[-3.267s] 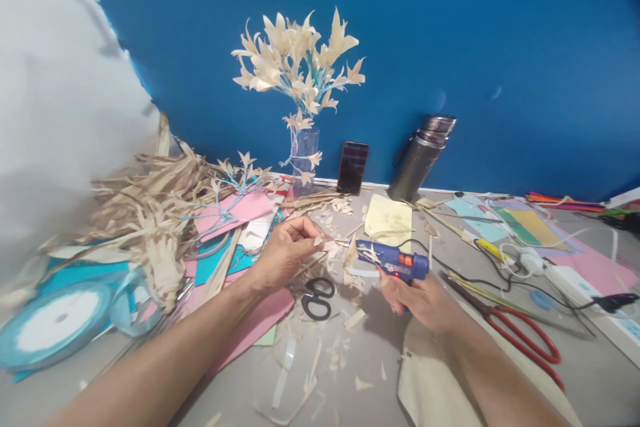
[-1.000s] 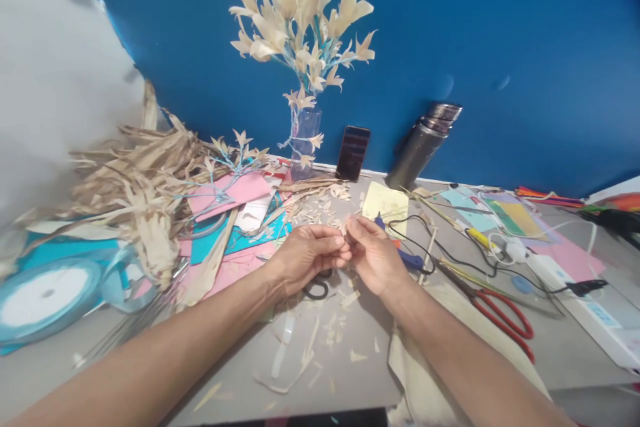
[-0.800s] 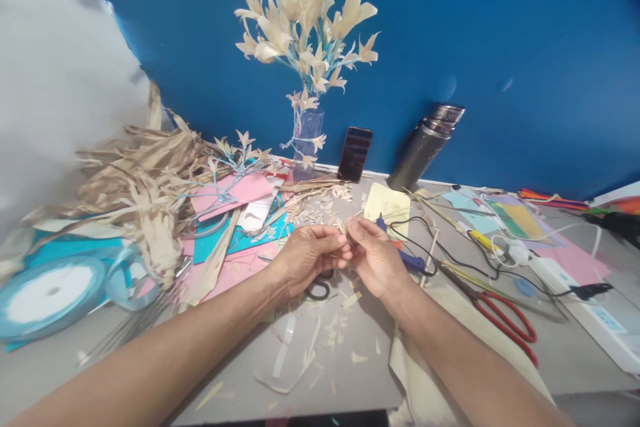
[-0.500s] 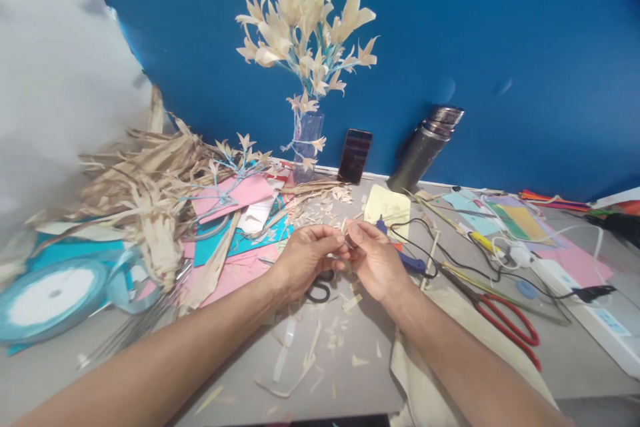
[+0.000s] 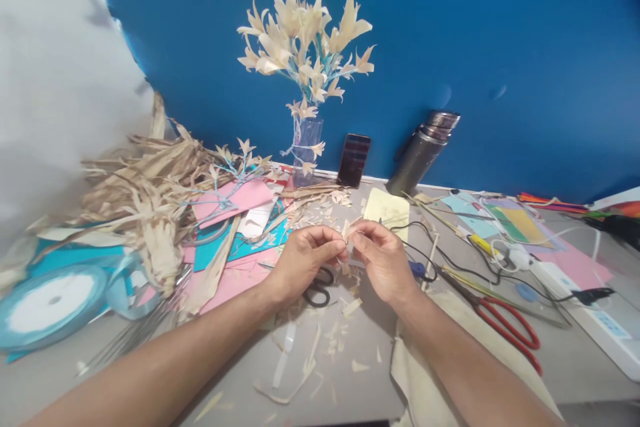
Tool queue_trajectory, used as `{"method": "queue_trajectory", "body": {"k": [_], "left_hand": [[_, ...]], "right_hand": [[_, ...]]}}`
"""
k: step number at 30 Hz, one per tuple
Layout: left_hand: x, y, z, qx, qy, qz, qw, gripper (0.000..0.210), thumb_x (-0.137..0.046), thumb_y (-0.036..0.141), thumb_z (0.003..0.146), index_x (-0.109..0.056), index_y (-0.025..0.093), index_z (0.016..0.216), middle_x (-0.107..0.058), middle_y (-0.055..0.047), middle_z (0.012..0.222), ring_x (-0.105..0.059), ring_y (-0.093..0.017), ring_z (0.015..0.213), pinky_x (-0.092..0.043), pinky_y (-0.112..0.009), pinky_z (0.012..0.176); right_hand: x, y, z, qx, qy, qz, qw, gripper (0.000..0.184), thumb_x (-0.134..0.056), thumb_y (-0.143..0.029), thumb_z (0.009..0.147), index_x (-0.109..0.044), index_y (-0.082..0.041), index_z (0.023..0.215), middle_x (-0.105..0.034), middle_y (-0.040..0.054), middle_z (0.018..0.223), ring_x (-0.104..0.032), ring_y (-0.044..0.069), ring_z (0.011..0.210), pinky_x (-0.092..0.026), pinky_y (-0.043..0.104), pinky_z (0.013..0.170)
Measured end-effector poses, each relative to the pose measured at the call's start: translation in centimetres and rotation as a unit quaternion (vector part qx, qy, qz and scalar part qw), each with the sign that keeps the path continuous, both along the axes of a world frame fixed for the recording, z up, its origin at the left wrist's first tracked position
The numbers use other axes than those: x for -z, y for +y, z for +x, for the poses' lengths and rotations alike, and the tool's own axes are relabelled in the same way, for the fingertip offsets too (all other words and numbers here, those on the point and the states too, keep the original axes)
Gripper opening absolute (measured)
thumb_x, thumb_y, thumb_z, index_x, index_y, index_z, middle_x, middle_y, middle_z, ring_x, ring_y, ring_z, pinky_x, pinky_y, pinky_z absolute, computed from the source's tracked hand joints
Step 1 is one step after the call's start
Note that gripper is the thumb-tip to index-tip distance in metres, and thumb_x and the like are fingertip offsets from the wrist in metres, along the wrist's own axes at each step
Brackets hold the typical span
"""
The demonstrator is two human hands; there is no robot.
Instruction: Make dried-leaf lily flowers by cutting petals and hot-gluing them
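Note:
Over the middle of the grey table, my left hand (image 5: 303, 263) and my right hand (image 5: 384, 259) meet fingertip to fingertip, both closed in a pinch. Between them shows a small pale piece of corn husk (image 5: 346, 229), mostly hidden by the fingers. Black-handled scissors (image 5: 317, 293) lie just below my left hand. Beside my right hand, a blue tool (image 5: 417, 269) with a black cord is partly covered by that hand. Pale husk scraps (image 5: 336, 337) are scattered under and around both hands.
Behind stands a clear vase (image 5: 309, 137) of husk flowers (image 5: 300, 40), with a phone (image 5: 354, 160) and a flask (image 5: 423, 153) alongside. Dried husks (image 5: 145, 180) and a blue ribbon roll (image 5: 55, 300) fill the left. Red-handled scissors (image 5: 510, 327) and a power strip (image 5: 595, 320) lie right.
My fingertips have drawn slightly apart, and more of the pale piece shows between them. More of the black-handled scissors is visible. The camera view has tipped up slightly.

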State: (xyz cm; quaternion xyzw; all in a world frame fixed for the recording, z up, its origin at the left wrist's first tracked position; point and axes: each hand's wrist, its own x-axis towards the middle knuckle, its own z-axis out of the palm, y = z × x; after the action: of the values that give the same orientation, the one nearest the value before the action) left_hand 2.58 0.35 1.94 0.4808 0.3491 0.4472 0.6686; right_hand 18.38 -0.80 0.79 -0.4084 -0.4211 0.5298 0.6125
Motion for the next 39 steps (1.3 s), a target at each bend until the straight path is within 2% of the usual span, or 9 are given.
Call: {"method": "queue_trajectory", "body": {"k": [6, 9, 15, 21, 25, 29, 32, 39], "left_hand": [[0.6, 0.3, 0.1, 0.053, -0.093, -0.069, 0.992, 0.024, -0.084, 0.030, 0.068, -0.068, 0.012, 0.071, -0.070, -0.005, 0.065, -0.064, -0.013, 0.057, -0.052, -0.025, 0.063], [0.8, 0.5, 0.0, 0.057, -0.101, -0.075, 0.990, 0.025, -0.085, 0.030, 0.068, -0.066, 0.013, 0.073, -0.070, -0.004, 0.065, -0.064, -0.013, 0.058, -0.052, -0.025, 0.063], [0.4, 0.6, -0.4, 0.003, -0.007, 0.028, 1.000, 0.019, -0.077, 0.031, 0.076, -0.069, 0.014, 0.074, -0.070, -0.005, 0.068, -0.063, -0.014, 0.063, -0.051, -0.025, 0.066], [0.0, 0.7, -0.8, -0.002, 0.034, 0.108, 0.994, 0.015, -0.074, 0.029, 0.079, -0.073, 0.015, 0.074, -0.068, -0.004, 0.067, -0.060, -0.014, 0.064, -0.048, -0.023, 0.065], [-0.3, 0.7, -1.0, 0.002, 0.056, 0.147, 0.988, 0.012, -0.072, 0.025, 0.080, -0.075, 0.017, 0.072, -0.067, -0.003, 0.066, -0.059, -0.015, 0.065, -0.046, -0.023, 0.065], [-0.8, 0.8, -1.4, 0.011, 0.070, 0.187, 0.980, 0.011, -0.071, 0.021, 0.080, -0.077, 0.017, 0.072, -0.068, -0.004, 0.068, -0.061, -0.015, 0.067, -0.046, -0.023, 0.066], [-1.1, 0.9, -1.7, 0.022, 0.081, 0.201, 0.976, 0.011, -0.072, 0.020, 0.080, -0.078, 0.018, 0.071, -0.070, -0.005, 0.071, -0.061, -0.016, 0.067, -0.046, -0.023, 0.067], [-1.4, 1.0, -2.0, 0.046, 0.091, 0.179, 0.979, 0.009, -0.078, 0.024, 0.074, -0.078, 0.016, 0.069, -0.070, -0.005, 0.067, -0.059, -0.015, 0.063, -0.045, -0.024, 0.062]], "right_hand": [[-0.2, 0.0, -0.3, -0.022, 0.043, -0.035, 0.998, 0.027, -0.087, -0.035, 0.065, -0.068, -0.022, 0.079, -0.062, -0.0035, 0.073, -0.051, 0.010, 0.060, -0.043, 0.023, 0.055], [-0.4, 0.0, -0.4, -0.030, 0.060, -0.040, 0.997, 0.031, -0.089, -0.033, 0.062, -0.068, -0.021, 0.082, -0.060, -0.0044, 0.069, -0.048, 0.008, 0.055, -0.038, 0.020, 0.050], [0.0, -0.1, -0.1, -0.040, -0.001, -0.019, 0.999, 0.029, -0.086, -0.033, 0.069, -0.066, -0.019, 0.084, -0.061, -0.0028, 0.072, -0.050, 0.008, 0.057, -0.033, 0.018, 0.047], [-0.4, -0.2, 0.1, -0.059, -0.061, -0.008, 0.996, 0.026, -0.084, -0.036, 0.070, -0.066, -0.019, 0.078, -0.062, -0.0034, 0.063, -0.044, 0.008, 0.048, -0.033, 0.021, 0.046], [-1.0, -0.3, 0.4, -0.071, -0.083, 0.023, 0.994, 0.025, -0.086, -0.035, 0.068, -0.068, -0.020, 0.076, -0.062, -0.0030, 0.064, -0.047, 0.009, 0.051, -0.037, 0.022, 0.050], [-1.2, -0.5, 0.7, -0.052, -0.132, 0.057, 0.988, 0.022, -0.084, -0.035, 0.070, -0.069, -0.020, 0.076, -0.065, -0.0001, 0.070, -0.054, 0.013, 0.060, -0.042, 0.024, 0.055], [-1.2, -0.6, 0.9, -0.041, -0.148, 0.070, 0.986, 0.020, -0.084, -0.034, 0.071, -0.069, -0.021, 0.076, -0.066, 0.0001, 0.070, -0.056, 0.014, 0.061, -0.044, 0.025, 0.056], [-1.5, -0.7, 1.3, -0.056, -0.153, 0.076, 0.984, 0.021, -0.083, -0.035, 0.072, -0.068, -0.021, 0.076, -0.066, 0.0003, 0.071, -0.057, 0.014, 0.061, -0.046, 0.026, 0.058]]}}
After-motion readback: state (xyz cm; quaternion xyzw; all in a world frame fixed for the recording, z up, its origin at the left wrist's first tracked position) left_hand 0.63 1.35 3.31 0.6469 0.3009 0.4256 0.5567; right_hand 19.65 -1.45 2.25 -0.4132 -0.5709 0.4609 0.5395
